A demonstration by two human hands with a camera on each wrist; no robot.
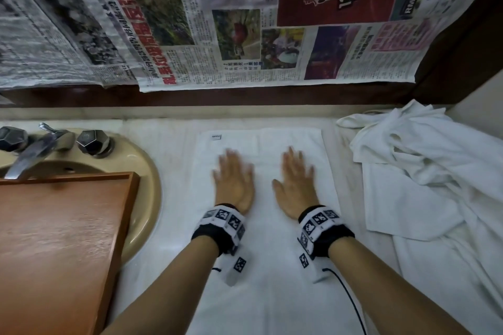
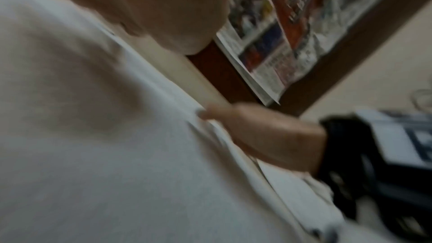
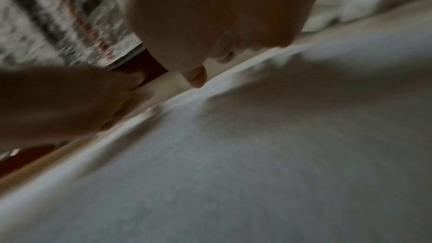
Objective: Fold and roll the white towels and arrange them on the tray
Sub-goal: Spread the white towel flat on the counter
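A white towel (image 1: 261, 253) lies flat and lengthwise on the counter, folded into a long strip with a small label near its far left corner. My left hand (image 1: 234, 179) and right hand (image 1: 295, 182) both press palm-down on its far half, fingers straight and spread, blurred by motion. The towel (image 2: 93, 154) fills the left wrist view, where my right hand (image 2: 268, 136) shows from the side. In the right wrist view the towel (image 3: 257, 163) spreads below my right hand (image 3: 210, 25). A wooden tray (image 1: 60, 239) sits over the sink at left, with nothing on it.
A heap of crumpled white towels (image 1: 424, 171) lies on the counter at right. The beige sink (image 1: 147, 185) with a chrome tap (image 1: 30, 155) and two knobs is at left. Newspaper (image 1: 217, 22) covers the wall behind the counter.
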